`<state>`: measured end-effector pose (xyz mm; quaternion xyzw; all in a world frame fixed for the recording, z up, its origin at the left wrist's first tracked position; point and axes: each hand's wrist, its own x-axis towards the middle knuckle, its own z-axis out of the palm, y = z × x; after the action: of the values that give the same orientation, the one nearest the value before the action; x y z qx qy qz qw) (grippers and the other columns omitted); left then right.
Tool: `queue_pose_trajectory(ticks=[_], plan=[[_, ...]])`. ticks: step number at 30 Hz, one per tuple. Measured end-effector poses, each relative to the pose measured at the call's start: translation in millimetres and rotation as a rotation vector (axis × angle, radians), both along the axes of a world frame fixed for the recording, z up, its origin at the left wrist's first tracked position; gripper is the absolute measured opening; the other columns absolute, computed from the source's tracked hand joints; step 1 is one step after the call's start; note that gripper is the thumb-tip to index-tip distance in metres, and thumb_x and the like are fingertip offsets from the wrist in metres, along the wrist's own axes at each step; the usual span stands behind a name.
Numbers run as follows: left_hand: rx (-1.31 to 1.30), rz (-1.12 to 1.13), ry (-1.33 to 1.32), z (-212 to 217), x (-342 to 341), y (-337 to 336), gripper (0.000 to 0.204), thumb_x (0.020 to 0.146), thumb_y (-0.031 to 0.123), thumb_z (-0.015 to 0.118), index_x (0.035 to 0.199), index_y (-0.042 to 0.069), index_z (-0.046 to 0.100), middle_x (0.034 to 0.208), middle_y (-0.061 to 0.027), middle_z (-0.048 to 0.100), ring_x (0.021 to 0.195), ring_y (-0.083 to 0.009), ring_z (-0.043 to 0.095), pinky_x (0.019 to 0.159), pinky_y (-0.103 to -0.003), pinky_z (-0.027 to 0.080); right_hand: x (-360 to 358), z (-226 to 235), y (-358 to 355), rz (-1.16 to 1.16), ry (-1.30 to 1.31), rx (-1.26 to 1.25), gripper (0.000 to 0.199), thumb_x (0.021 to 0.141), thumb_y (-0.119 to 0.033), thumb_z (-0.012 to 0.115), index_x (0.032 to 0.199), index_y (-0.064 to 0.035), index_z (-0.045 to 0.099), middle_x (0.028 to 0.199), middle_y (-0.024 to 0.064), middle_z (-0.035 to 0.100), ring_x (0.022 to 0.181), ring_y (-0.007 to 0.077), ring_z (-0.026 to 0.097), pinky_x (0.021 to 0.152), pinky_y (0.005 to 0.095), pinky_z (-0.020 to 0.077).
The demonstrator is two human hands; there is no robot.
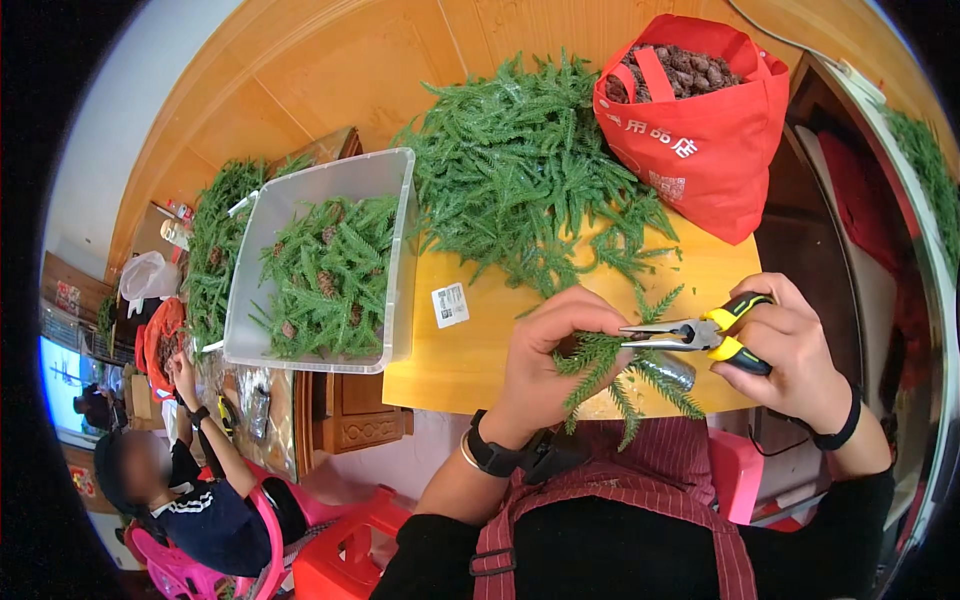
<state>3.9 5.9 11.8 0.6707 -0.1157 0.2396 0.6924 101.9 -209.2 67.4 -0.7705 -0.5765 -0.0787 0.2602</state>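
Note:
My left hand [545, 350] pinches a green artificial pine sprig [597, 362] whose needled branches fan out beneath my fingers. In my right hand [795, 345] is a pair of long-nose pliers [690, 335] with yellow and black handles. Its silver jaws reach across to my left fingertips at the top of the sprig and look slightly parted. What lies between the jaw tips is too small to make out. Just behind the sprig, near the table's front edge, sits a shiny greyish cylindrical thing [672, 370], partly covered.
A large heap of pine sprigs [530, 170] covers the back of the yellow table [440, 370]. Right of it stands a red bag [700, 140] of pine cones. At left is a clear plastic bin [400, 250] holding sprigs with cones. Farther left, another person [215, 500] works seated.

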Motion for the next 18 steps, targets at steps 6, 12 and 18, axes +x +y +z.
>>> queue_pose_trajectory(ticks=[6,12,18], plan=[[0.006,-0.008,-0.005,-1.7,0.6,0.1,0.021,0.066,-0.006,0.065,0.084,0.003,0.06,0.083,-0.0067,0.057,0.076,-0.0144,0.054,0.064,-0.023,0.042,1.0,-2.6,-0.5,0.007,-0.021,0.019,0.024,0.056,-0.015,0.071,0.064,-0.0012,0.054,0.068,0.01,0.053,0.08,0.0309,0.053,0.066,0.036,0.0446],[0.003,-0.012,0.046,2.5,-2.4,-2.6,0.017,0.068,-0.005,0.063,0.081,0.003,0.057,0.083,-0.0078,0.055,0.08,-0.0173,0.053,0.073,-0.028,0.042,1.7,-7.2,-1.4,0.015,-0.052,0.04,0.024,0.055,-0.012,0.071,0.062,-0.0018,0.05,0.065,0.0095,0.049,0.075,0.0303,0.053,0.062,0.0359,0.0438],[0.006,0.003,0.034,-1.2,-1.2,-3.4,0.018,0.067,-0.006,0.062,0.081,0.003,0.057,0.082,-0.0074,0.055,0.079,-0.0178,0.054,0.073,-0.029,0.043,2.3,-6.9,-1.4,0.026,-0.074,0.034,0.024,0.055,-0.011,0.07,0.061,-0.0017,0.049,0.063,0.0095,0.048,0.073,0.0305,0.052,0.061,0.0353,0.0436]])
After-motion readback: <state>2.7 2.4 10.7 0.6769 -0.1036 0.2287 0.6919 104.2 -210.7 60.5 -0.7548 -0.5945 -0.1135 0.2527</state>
